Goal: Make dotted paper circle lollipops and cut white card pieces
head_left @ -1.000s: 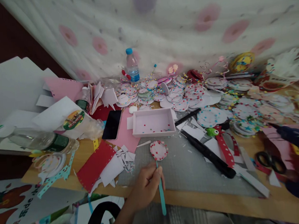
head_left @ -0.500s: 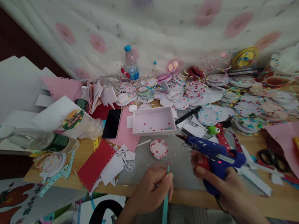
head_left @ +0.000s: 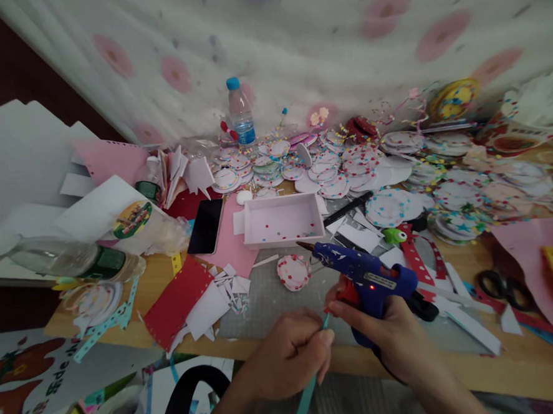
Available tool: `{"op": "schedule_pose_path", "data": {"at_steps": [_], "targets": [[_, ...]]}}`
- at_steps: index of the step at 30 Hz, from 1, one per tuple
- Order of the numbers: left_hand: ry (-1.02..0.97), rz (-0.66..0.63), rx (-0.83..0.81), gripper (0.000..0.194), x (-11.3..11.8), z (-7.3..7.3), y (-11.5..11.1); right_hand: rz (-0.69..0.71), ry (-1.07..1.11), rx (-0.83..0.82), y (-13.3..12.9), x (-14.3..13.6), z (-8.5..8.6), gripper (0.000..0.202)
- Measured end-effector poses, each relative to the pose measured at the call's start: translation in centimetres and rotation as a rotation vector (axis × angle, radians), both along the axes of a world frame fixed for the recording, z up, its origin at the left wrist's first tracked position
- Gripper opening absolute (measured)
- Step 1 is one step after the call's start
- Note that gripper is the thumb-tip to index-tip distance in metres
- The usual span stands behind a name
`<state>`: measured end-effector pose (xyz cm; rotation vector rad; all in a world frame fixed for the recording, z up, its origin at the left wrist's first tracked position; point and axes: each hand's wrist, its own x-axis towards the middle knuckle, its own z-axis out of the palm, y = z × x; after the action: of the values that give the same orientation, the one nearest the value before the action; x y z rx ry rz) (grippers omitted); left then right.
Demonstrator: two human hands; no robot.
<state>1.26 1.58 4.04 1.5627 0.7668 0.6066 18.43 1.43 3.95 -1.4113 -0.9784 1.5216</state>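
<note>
My left hand (head_left: 297, 354) is closed around a pair of slim teal tweezers (head_left: 306, 402), with the pointed tip up and a tiny red piece at its end. In my right hand (head_left: 382, 328) is a blue glue gun (head_left: 358, 271) with a red trigger and a lit red light; its nozzle points left. The right fingertips are right beside the tweezer tip, and I cannot tell whether they touch it. Just beyond both hands, a round white disc edged with red dots (head_left: 293, 273) lies on the grey cutting mat (head_left: 259, 317).
A shallow white box (head_left: 285, 237) with a few small dots inside sits behind the disc. Left of it are a phone (head_left: 206, 225), red card (head_left: 177, 303) and paper scraps (head_left: 232, 288). Decorated discs (head_left: 323, 170) pile up behind; black scissors (head_left: 505, 288) lie at right.
The glue gun in my right hand has moved left, its nozzle now above the dotted disc's right side. My left hand has shifted slightly right with the tweezers, and the hands are closer together.
</note>
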Motion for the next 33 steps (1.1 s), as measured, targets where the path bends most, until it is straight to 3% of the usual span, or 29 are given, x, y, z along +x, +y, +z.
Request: {"op": "schedule_pose_path", "data": {"at_steps": [8,21,33], "targets": [[0.035,0.009,-0.022,0.054,0.04,0.03,-0.14,-0.001,0.01,0.009,0.08,-0.25,0.41,0.026],[0.012,0.046,-0.073,0.055,0.25,0.14,-0.06,-0.12,0.016,-0.003,-0.03,-0.92,0.8,0.026],[0.027,0.091,-0.047,0.053,0.34,-0.36,-0.19,-0.088,-0.047,0.019,-0.06,-0.84,0.57,0.029]]}}
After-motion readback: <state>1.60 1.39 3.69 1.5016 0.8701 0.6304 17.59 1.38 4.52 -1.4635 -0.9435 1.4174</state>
